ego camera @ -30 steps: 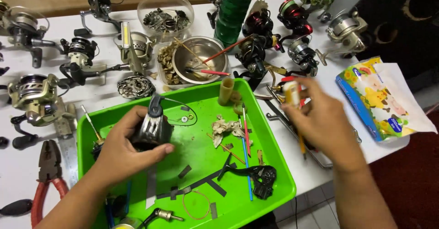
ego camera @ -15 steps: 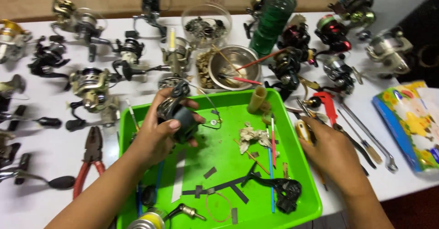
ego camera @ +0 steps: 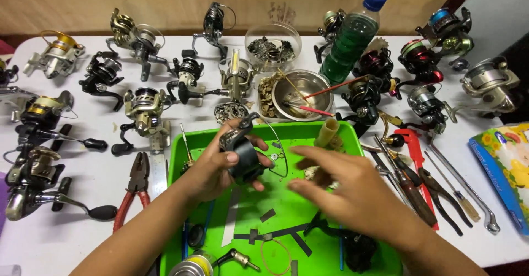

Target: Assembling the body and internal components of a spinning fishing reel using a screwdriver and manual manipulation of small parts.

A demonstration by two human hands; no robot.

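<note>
I have the reel body (ego camera: 241, 153) in my left hand (ego camera: 212, 171), the grip closed around its dark housing, held just above the far-left part of the green tray (ego camera: 380, 254). My right hand (ego camera: 352, 190) hovers beside it to the right, fingers spread and loose, holding nothing. The picture blurs it somewhat.

The reel body looks like rigid metal and plastic, fairly dense for its size, with a thin wire bail (ego camera: 280, 152) looping off its right side. I judge that wire the weak spot: it would bend or spring if squeezed. The housing is the place to hold, as my left hand does now. Any grease on it would make it slippery.

Pliers (ego camera: 135, 190) lie on the tabletop (ego camera: 71, 243) left of the tray; a steel bowl (ego camera: 300, 91) sits beyond it.
</note>
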